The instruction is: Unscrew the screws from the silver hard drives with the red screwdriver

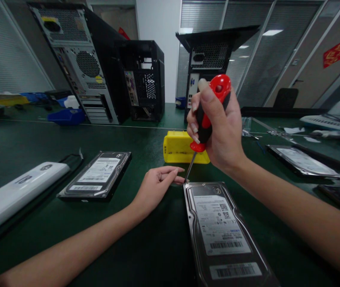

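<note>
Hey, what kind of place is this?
Probably a computer repair workshop: open computer cases stand along a green workbench, hard drives lie about, and the right hand holds a screwdriver.

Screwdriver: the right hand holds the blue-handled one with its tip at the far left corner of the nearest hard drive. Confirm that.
Wrong colour: the head view shows the screwdriver in the right hand has a red and black handle. Its tip is at the hard drive's far left corner.

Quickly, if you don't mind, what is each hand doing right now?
Left hand: open, fingers resting by the hard drive corner.
Right hand: closed around the red-and-black screwdriver, tip at the drive's corner.
</note>
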{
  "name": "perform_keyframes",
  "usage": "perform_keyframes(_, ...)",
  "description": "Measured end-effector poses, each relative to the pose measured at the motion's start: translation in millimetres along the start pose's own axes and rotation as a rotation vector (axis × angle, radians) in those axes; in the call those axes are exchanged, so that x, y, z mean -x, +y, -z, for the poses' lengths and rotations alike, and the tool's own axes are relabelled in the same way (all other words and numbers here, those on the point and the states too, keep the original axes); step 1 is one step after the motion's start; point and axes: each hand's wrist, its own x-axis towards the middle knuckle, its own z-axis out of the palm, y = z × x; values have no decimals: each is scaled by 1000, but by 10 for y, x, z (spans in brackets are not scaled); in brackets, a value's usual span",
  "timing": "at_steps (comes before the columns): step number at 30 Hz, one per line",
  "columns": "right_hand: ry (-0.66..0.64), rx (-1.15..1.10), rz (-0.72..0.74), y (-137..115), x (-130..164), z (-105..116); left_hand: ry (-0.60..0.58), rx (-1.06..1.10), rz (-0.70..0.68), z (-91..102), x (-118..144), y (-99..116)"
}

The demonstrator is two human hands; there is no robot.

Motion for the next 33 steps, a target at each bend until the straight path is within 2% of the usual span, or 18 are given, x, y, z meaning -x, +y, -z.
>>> perform_keyframes(21, 55, -60, 21, 47, -30, 12, -21, -103, 17, -28, 64, 141)
perform_keyframes(33, 68, -80, 32, 75, -39, 41, -27, -111, 24, -23, 72, 133)
